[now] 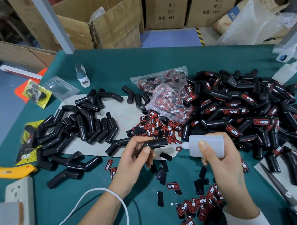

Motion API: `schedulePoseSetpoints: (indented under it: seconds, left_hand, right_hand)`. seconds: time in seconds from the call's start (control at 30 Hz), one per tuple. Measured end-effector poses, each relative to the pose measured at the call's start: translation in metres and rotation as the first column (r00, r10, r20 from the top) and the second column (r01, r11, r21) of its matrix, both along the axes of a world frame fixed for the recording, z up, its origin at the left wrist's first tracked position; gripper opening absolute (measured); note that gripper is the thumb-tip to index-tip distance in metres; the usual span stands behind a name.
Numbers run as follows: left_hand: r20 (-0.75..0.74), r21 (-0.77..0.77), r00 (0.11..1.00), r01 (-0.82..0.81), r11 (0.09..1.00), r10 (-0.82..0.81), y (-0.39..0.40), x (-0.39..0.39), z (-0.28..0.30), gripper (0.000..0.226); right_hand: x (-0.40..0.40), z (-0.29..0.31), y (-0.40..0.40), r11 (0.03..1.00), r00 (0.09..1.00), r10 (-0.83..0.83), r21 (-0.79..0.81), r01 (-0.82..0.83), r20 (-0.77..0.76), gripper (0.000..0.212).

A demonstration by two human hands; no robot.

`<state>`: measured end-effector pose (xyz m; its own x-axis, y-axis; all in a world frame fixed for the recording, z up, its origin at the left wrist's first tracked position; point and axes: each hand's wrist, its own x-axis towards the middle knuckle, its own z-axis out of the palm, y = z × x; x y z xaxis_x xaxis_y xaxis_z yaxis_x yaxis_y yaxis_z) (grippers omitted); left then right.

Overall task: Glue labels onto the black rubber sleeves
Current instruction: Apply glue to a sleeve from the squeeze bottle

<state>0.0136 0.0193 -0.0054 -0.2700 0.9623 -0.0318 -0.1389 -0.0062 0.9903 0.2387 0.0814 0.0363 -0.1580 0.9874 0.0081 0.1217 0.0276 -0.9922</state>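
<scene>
Sleeve [153,144]: black, bent; held at frame centre above the green table [157,61], pinched between thumb and curled fingers of the left hand [132,160].

Glue bottle [205,146]: translucent white, laid nearly level, gripped by the curled fingers of the right hand [220,161]; nozzle pointed to 9 o'clock, its tip just beside the sleeve's end.

Plain sleeves [77,125]: heaped on a grey sheet [125,105] at 10 o'clock of the hands.

Labelled sleeves [243,114]: large pile at 2 o'clock.

Labels [156,127]: red-and-black, heaped at 12 o'clock; more scattered at 5 o'clock.

Bags [168,96]: clear, filled with labels, behind the heap.

Power strip [17,201]: at 8 o'clock.
</scene>
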Motion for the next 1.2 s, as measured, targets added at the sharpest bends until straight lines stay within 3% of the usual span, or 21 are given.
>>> schedulePoseSetpoints:
  seconds: [1.2]
  left_hand:
    - [0.005, -0.002, 1.0, -0.011, 1.0, 0.011, 0.0002, 0.001, -0.0002, 0.024]
  right_hand:
    - [-0.0015, 0.004, -0.0024, 1.0, 1.0, -0.011, 0.006, 0.011, 0.001, 0.032]
